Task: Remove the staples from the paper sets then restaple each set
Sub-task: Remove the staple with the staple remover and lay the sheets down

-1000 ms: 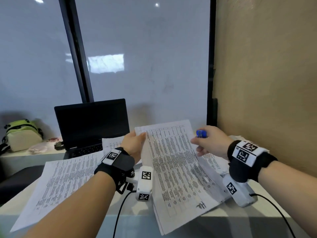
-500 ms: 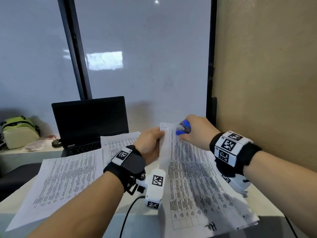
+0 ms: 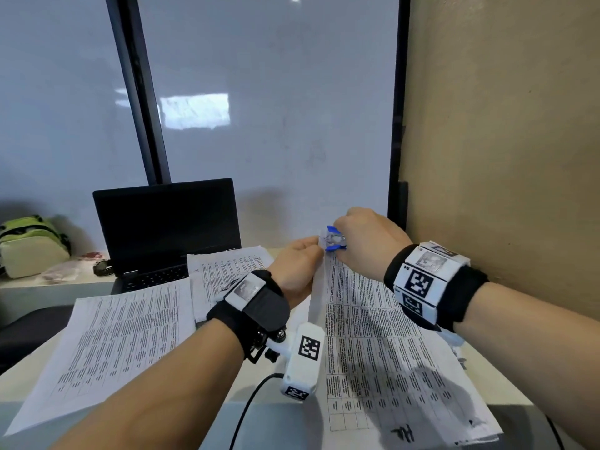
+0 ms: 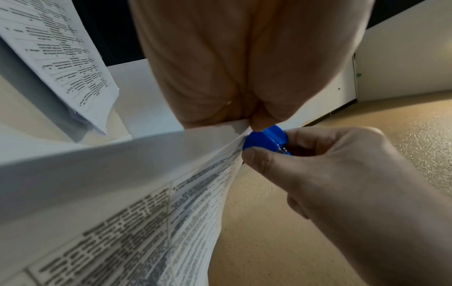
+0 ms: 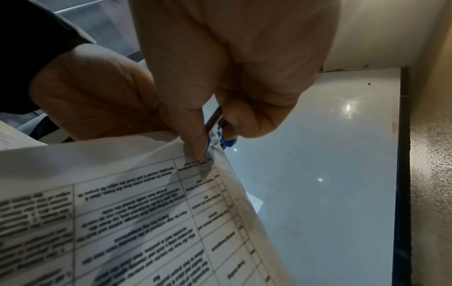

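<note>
The left hand [image 3: 297, 264] pinches the top corner of a printed paper set [image 3: 373, 345], its thumb and fingers closed on the lifted edge, so that the corner stands up off the surface [image 3: 506, 388] while the rest of the sheets slope down toward the person. Touching that same corner from the other side, the right hand [image 3: 370, 243] grips a small blue staple remover [image 3: 334, 239] between thumb and curled fingers; in the left wrist view the staple remover [image 4: 265, 138] sits right against the pinched corner, just below the left thumb tip. The right wrist view shows the right fingers [image 5: 195, 135] pressing down on the paper beside the blue tool [image 5: 226, 141]. Whether the tool's teeth have caught a staple cannot be told.

To the left of the left hand lie two more paper sets: a near one [image 3: 107, 349] flat on the surface and another [image 3: 224, 271] beyond it. Farther left and beyond stands an open black laptop [image 3: 168, 228], and past that a green and cream bag [image 3: 31, 245].
</note>
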The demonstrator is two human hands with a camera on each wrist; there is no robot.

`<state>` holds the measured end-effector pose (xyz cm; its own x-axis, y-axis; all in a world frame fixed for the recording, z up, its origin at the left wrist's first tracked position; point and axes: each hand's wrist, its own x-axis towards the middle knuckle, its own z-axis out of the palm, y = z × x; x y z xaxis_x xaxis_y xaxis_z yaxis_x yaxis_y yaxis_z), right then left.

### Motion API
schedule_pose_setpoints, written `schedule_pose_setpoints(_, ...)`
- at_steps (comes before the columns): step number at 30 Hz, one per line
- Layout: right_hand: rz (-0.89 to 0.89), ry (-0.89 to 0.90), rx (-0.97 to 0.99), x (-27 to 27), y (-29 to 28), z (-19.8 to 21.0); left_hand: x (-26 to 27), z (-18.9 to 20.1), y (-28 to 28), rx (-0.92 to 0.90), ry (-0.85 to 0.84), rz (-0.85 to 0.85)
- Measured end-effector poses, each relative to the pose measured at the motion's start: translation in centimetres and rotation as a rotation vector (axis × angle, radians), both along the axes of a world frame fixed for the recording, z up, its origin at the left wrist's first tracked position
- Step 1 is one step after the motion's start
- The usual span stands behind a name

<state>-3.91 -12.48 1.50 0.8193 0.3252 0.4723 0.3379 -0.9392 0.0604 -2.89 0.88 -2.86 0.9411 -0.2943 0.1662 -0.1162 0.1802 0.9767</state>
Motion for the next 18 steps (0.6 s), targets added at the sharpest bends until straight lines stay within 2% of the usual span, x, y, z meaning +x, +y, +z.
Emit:
schedule_pose_setpoints(7,0.0,-0.035,-0.041,-0.5,0.0,0.2,0.1,-0.1,-0.4,0.081,-0.072,0.009)
schedule_pose_setpoints(13,-0.002,-0.08,0.054,-0.3,0.1,-0.3,1.2,-0.7,-1.4,-0.004,-0.146,0.151)
schedule_pose_setpoints(18,-0.016,0.013,0.223,0.2,-0.4,-0.9,1.9,-1.0,-1.8,0.028,-0.19,0.22)
